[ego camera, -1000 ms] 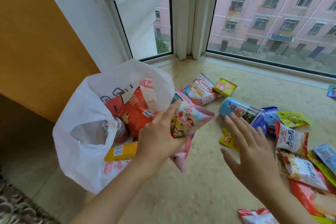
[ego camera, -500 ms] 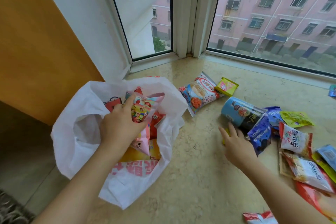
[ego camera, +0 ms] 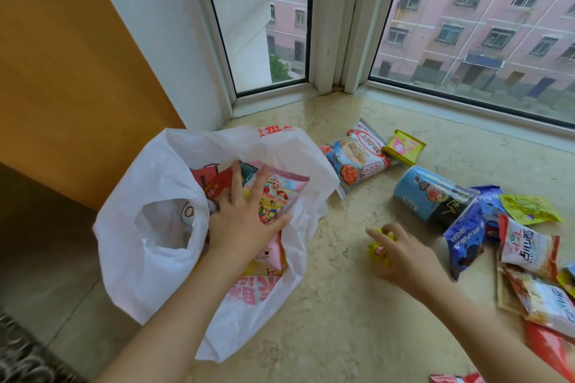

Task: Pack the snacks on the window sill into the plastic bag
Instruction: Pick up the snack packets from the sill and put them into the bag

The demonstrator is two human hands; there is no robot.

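Note:
A white plastic bag [ego camera: 149, 246] lies open at the sill's left edge with several snacks inside. My left hand [ego camera: 245, 218] is in its mouth, fingers spread flat on a pink snack packet [ego camera: 280, 193]. My right hand [ego camera: 401, 253] pinches a small yellow snack packet [ego camera: 378, 250] just above the marble window sill [ego camera: 342, 320]. A blue snack can [ego camera: 429, 193] lies on its side to the right of the bag. Near it are a blue cookie packet [ego camera: 466, 239] and a white-and-red noodle packet [ego camera: 357, 158].
More packets are heaped along the sill's right side, among them a white and red one [ego camera: 525, 246] and a yellow-green one [ego camera: 525, 208]. A small yellow packet [ego camera: 403, 146] lies by the window corner. An orange wooden panel [ego camera: 62, 71] stands left of the bag.
My left hand pushed the pink packet down into the bag and now lies flat on it. My right hand reached to the sill and picked up the small yellow packet.

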